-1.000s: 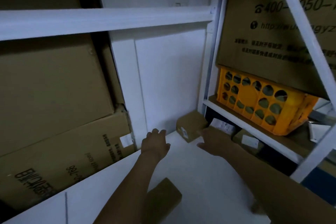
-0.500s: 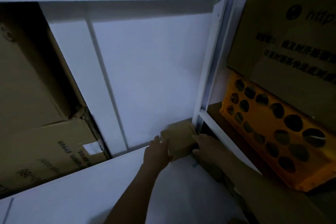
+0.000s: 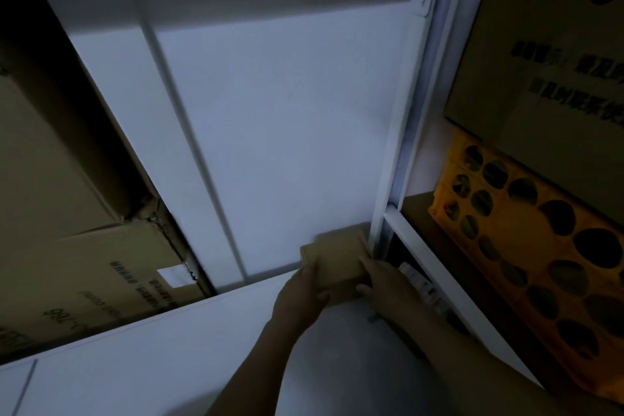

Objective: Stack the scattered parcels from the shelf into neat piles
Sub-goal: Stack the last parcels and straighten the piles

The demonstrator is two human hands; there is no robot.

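Note:
A small brown cardboard parcel (image 3: pixel 339 258) sits at the back right corner of the white shelf board (image 3: pixel 169 355), against the white upright post (image 3: pixel 395 179). My left hand (image 3: pixel 300 294) grips its left side, thumb on the front face. My right hand (image 3: pixel 388 284) holds its right side with fingers laid over the top edge. Another parcel with a white label (image 3: pixel 418 284) lies just right of my right hand, in the dark lower bay, partly hidden.
Large cardboard cartons (image 3: pixel 77 273) fill the left bay behind the shelf board. An orange perforated crate (image 3: pixel 526 246) stands on the right shelf under a big printed carton (image 3: pixel 553 44). A white back panel (image 3: pixel 287 128) closes the corner.
Both hands have closed in from either side and taken hold of the small parcel. The view has moved closer to the corner.

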